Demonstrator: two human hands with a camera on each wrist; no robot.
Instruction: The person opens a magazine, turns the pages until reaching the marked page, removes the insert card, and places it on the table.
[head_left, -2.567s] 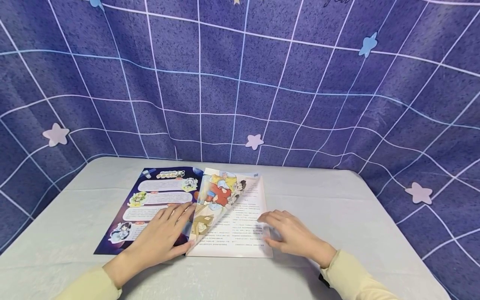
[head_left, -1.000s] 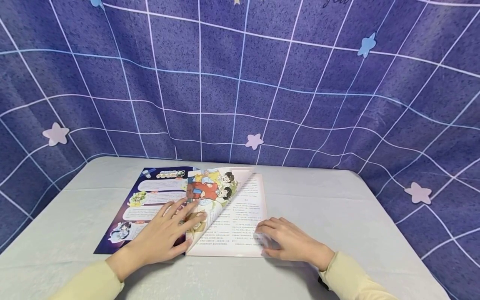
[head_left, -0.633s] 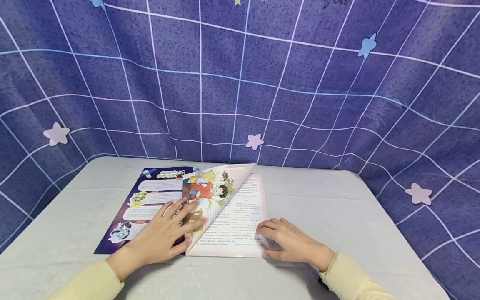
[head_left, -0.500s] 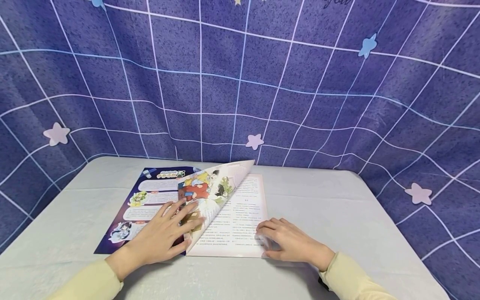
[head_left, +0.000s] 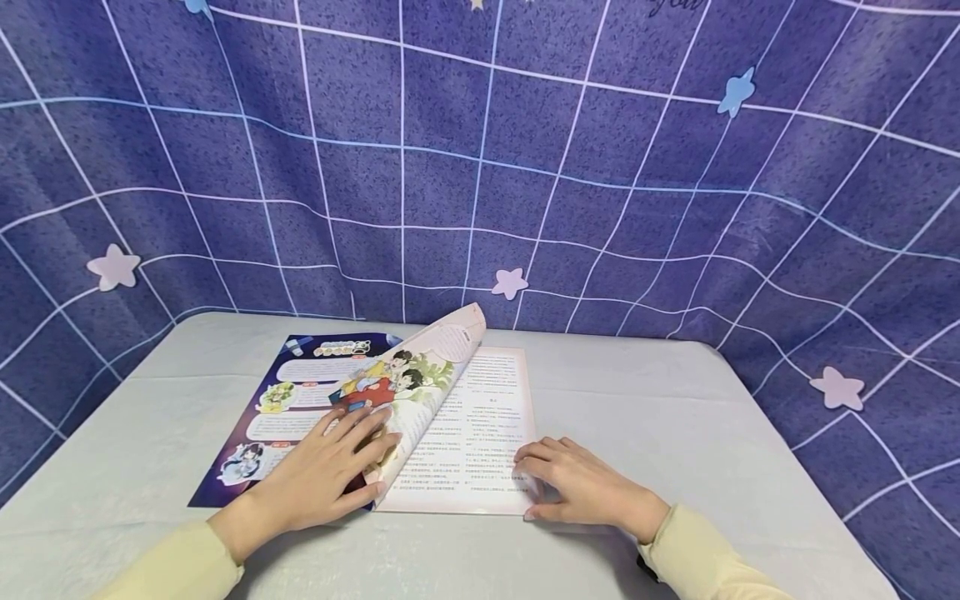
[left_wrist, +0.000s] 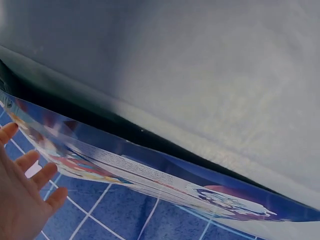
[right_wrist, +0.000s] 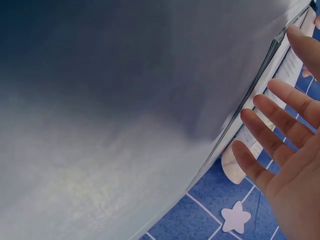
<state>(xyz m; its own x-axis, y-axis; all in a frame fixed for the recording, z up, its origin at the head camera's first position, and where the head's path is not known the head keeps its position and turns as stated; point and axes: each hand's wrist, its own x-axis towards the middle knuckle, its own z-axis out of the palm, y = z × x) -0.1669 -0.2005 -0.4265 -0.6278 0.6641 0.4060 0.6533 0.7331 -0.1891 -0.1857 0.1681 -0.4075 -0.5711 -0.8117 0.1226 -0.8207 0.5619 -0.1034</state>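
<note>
An open magazine (head_left: 480,467) lies on the table, with a dark purple printed page (head_left: 247,433) on its left side. A partly turned leaf (head_left: 427,379), showing cartoon children, curls up from the middle, its far corner raised. My left hand (head_left: 318,475) rests with fingers spread over the left page and the leaf's near part. In the left wrist view its fingers look extended. My right hand (head_left: 585,483) lies at the magazine's right edge, with fingers loosely bent and thumb apart. The right wrist view shows those fingers spread beside the edge (right_wrist: 257,75).
A pale cloth covers the table (head_left: 660,400). Behind it hangs a blue-purple curtain (head_left: 435,183) with a white grid and stars. A small dark object (head_left: 647,568) shows under the right sleeve (head_left: 697,550).
The illustrated leaf has swung further left, and its far corner has risen and curled over. The left hand's fingers have moved onto the leaf. My right hand has shifted slightly down the edge.
</note>
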